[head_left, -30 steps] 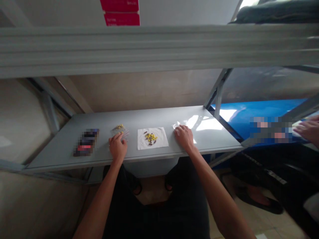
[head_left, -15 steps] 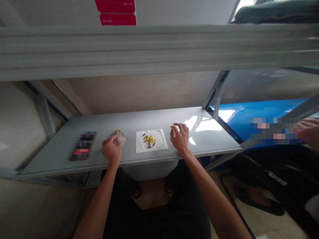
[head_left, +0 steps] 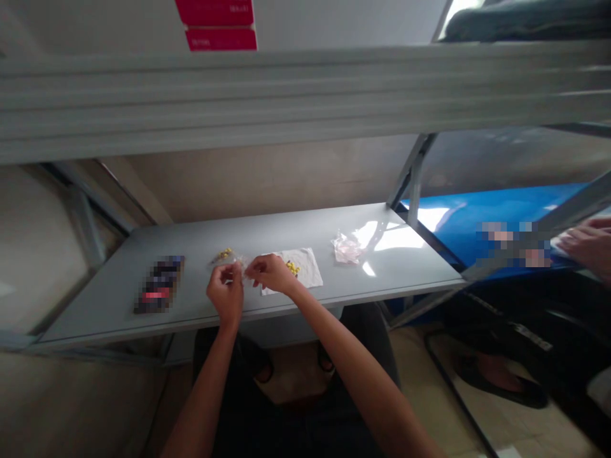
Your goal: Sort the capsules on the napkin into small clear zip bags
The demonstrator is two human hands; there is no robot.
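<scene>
My left hand point(head_left: 226, 289) pinches a small clear plastic bag point(head_left: 242, 261) at the left of the white cloth. The fingertips of my right hand point(head_left: 271, 273) are closed at the bag's right side. Under my right hand lies the white cloth point(head_left: 310, 270), partly hidden by it, with small yellow pieces point(head_left: 293, 268) on top. Just behind my left hand is a little group of yellow and dark pieces point(head_left: 223, 254). Crumpled clear plastic bags point(head_left: 347, 248) rest to the right of the cloth.
A blurred-out dark and red item point(head_left: 160, 284) lies on the grey shelf point(head_left: 109, 286) at left. A thick upper shelf edge point(head_left: 286, 95) crosses above, with red boxes point(head_left: 219, 39). At right are a metal post point(head_left: 416, 172), a blue surface point(head_left: 458, 222) and another person's hand point(head_left: 589, 248).
My right hand has moved left from the crumpled bags, uncovering them, over the cloth to meet my left hand. My left hand has shifted slightly right. Both are now at one clear bag.
</scene>
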